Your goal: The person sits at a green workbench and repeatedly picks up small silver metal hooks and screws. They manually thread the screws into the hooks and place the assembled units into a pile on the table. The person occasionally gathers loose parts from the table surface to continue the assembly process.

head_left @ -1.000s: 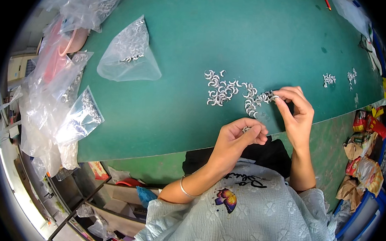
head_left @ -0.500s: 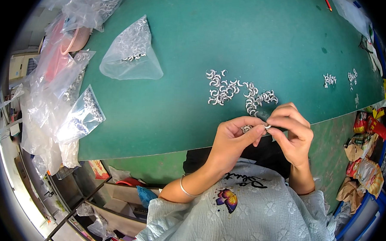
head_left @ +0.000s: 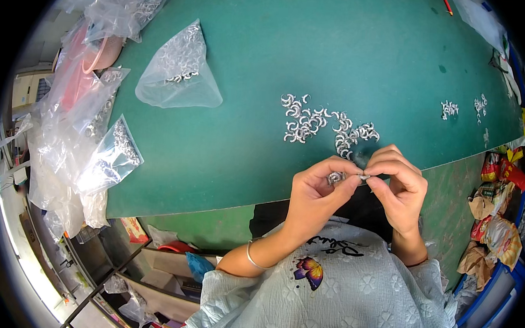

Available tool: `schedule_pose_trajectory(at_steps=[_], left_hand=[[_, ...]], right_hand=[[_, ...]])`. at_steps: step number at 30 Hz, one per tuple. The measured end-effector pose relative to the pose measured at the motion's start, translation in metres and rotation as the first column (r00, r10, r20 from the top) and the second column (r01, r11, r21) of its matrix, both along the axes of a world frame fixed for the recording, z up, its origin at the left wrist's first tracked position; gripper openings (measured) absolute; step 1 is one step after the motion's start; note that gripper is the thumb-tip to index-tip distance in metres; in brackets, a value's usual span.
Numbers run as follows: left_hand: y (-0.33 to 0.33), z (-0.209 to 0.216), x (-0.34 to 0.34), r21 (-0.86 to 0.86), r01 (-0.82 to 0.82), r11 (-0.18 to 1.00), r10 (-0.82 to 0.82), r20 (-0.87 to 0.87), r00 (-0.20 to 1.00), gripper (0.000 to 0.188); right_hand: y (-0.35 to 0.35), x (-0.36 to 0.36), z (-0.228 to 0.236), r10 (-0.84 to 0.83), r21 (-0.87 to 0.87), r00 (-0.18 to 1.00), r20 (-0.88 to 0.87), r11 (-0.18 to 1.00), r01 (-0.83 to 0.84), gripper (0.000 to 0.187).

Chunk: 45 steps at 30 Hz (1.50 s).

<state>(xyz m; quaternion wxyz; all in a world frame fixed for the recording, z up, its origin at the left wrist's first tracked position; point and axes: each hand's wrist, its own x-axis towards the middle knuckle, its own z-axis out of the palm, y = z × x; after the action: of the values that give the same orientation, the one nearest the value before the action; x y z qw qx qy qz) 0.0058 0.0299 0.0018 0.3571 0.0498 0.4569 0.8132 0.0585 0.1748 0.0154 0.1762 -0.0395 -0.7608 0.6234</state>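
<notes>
At the table's near edge, my left hand (head_left: 315, 197) and my right hand (head_left: 403, 192) meet fingertip to fingertip. Both pinch a small curved silver metal piece (head_left: 363, 177) between thumbs and forefingers; its details are too small to make out. More silver pieces (head_left: 335, 178) are cupped in the curled fingers of my left hand. Just beyond my hands, a loose pile of crescent-shaped silver pieces (head_left: 305, 123) lies on the green table (head_left: 245, 163), with a second cluster of crescents (head_left: 347, 135) beside it, closer to my fingers.
Two small groups of silver pieces (head_left: 449, 109) (head_left: 480, 106) lie far right. A clear bag of silver parts (head_left: 181, 90) rests at the left, near more plastic bags (head_left: 58, 149) and a pink basket (head_left: 106, 54). Packets and crumpled bags (head_left: 499, 236) are stacked beyond the right edge.
My fingertips have closed in on the small silver piece from both sides, and it sits slightly lower and flatter. The piles on the table look the same.
</notes>
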Motion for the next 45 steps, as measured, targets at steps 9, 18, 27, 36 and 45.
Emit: schedule_pose_trajectory(at_steps=[9,18,27,36,45], left_hand=[[0.0,-0.007,-0.008,0.341,0.093,0.936,-0.273,0.531,0.802,0.013],[-0.001,-0.006,-0.007,0.148,0.077,0.986,-0.134,0.425,0.895,0.015],[0.0,-0.004,-0.005,0.027,0.149,0.988,-0.147,0.405,0.903,0.02],[0.007,-0.002,0.001,-0.122,0.044,0.992,-0.031,0.106,0.994,0.02],[0.003,-0.003,-0.001,-0.172,0.075,0.982,-0.065,0.063,0.996,0.014]], right_hand=[[0.007,-0.002,-0.006,-0.081,0.263,0.995,-0.062,0.96,0.094,0.014],[0.018,-0.017,-0.031,-0.184,0.67,0.983,0.029,0.733,0.118,0.022],[0.022,-0.016,-0.03,-0.354,0.395,0.935,-0.012,0.858,0.33,0.013],[0.0,0.001,-0.016,-0.04,-0.314,0.991,0.125,0.946,0.078,0.011],[0.001,0.001,-0.004,-0.007,-0.07,0.991,0.132,0.997,0.017,0.013]])
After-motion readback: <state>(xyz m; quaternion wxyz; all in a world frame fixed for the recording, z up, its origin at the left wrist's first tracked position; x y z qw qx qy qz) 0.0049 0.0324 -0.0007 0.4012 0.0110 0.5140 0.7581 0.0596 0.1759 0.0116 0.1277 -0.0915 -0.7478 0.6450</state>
